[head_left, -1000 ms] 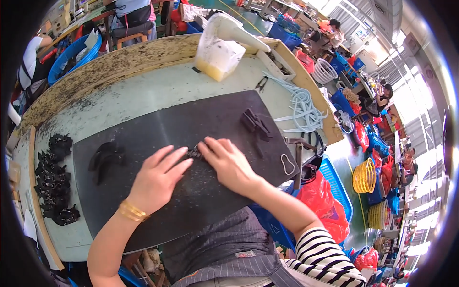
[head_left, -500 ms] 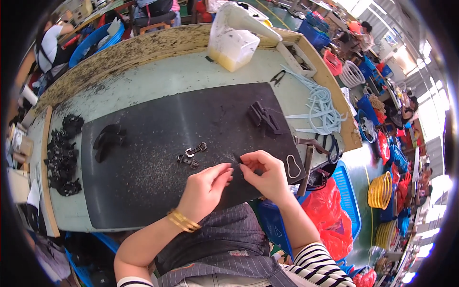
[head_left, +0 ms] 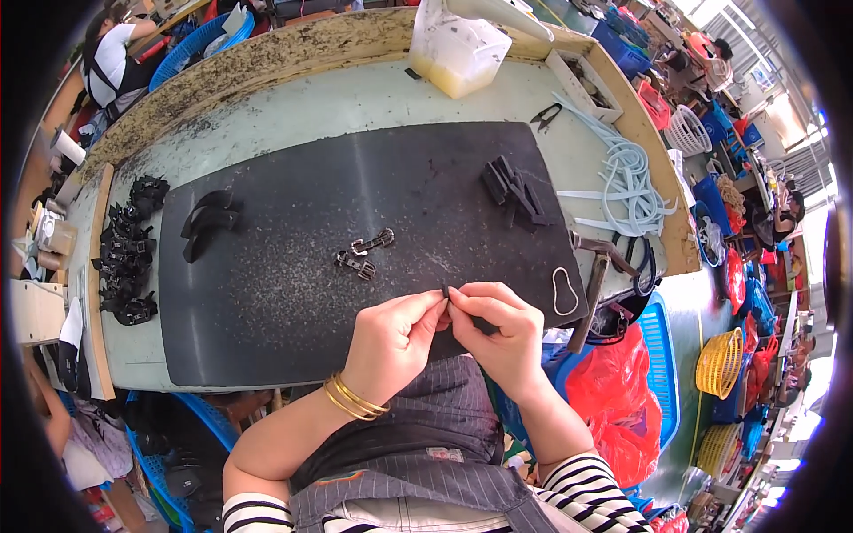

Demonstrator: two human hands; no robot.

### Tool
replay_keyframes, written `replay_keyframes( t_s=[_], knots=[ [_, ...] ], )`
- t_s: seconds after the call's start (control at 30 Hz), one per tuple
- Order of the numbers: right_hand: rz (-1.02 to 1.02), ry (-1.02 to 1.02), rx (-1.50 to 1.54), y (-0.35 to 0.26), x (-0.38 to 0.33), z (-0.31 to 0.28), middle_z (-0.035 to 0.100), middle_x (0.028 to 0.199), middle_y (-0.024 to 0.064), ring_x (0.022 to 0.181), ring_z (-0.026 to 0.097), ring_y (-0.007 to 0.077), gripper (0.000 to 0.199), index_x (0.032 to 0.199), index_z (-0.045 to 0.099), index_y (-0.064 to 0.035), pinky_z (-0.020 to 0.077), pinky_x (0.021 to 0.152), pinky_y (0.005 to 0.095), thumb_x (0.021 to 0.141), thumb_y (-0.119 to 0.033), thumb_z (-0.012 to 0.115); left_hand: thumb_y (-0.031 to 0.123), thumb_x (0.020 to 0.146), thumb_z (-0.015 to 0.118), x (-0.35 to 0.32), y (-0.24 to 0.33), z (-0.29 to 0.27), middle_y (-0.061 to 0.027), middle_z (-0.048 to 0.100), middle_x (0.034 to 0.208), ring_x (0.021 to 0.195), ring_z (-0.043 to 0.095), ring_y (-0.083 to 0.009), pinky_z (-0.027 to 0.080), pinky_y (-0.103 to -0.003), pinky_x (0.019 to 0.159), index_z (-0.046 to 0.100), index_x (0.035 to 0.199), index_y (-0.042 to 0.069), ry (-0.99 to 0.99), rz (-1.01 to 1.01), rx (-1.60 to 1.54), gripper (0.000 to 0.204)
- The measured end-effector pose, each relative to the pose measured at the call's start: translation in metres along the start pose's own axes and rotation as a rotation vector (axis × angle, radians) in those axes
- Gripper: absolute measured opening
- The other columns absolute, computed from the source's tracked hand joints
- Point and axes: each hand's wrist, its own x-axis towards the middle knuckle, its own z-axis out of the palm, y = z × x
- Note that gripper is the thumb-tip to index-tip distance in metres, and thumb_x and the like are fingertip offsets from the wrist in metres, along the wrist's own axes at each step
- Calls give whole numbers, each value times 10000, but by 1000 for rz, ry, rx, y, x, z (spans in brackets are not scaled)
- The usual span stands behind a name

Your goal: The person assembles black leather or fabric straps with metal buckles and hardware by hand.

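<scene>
My left hand (head_left: 391,342) and my right hand (head_left: 505,336) meet over the near edge of a black mat (head_left: 293,338). Between their pinched fingertips is a small black strip (head_left: 446,290), mostly covered by the fingers. Just beyond the hands, two small black straps with silver metal buckles (head_left: 360,265) lie on the mat. A bundle of black strips (head_left: 514,191) rests toward the mat's far right corner. Curved black pieces (head_left: 210,222) are stacked at its left side.
Black buckled straps (head_left: 129,253) are heaped at the table's left. A translucent container with yellow contents (head_left: 453,58) stands at the back, near thread snips (head_left: 546,115) and pale blue strips (head_left: 626,186). A pale loop (head_left: 564,291) lies on the mat's right; red bags (head_left: 613,382) sit below.
My hands have come together, and the left fingertips now pinch the small black strip along with the right. The whole view has shifted slightly; the things on the mat look unmoved.
</scene>
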Motion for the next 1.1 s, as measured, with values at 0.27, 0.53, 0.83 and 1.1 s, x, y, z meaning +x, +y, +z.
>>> replay_keyframes(
  t_s=[0.27,0.53,0.83,1.1],
  knots=[
    [208,161,209,8,-4,7,662,819,115,688,652,151,136,847,672,17,513,623,228,713,34,686,-10,796,630,9,-3,8,-130,656,766,611,639,-149,486,-254,518,651,896,-23,57,157,178,103],
    [410,112,479,14,-7,2,666,844,88,706,625,102,119,911,656,26,514,635,218,793,7,651,3,848,584,10,-3,4,-78,671,798,712,639,-98,522,-224,641,642,896,-45,-77,-228,-198,89],
    [396,366,533,30,0,-25,637,890,72,787,612,106,114,985,592,34,510,728,235,881,-3,561,0,758,614,62,-14,-39,-116,565,882,799,565,-274,476,-345,755,617,999,34,-157,336,714,244],
    [322,119,471,12,1,-8,627,856,74,762,604,115,166,1082,524,13,499,660,221,941,-59,474,31,747,622,81,-32,-61,-96,599,1015,986,572,-224,475,-287,817,600,908,25,-192,-5,576,163]
  ],
)
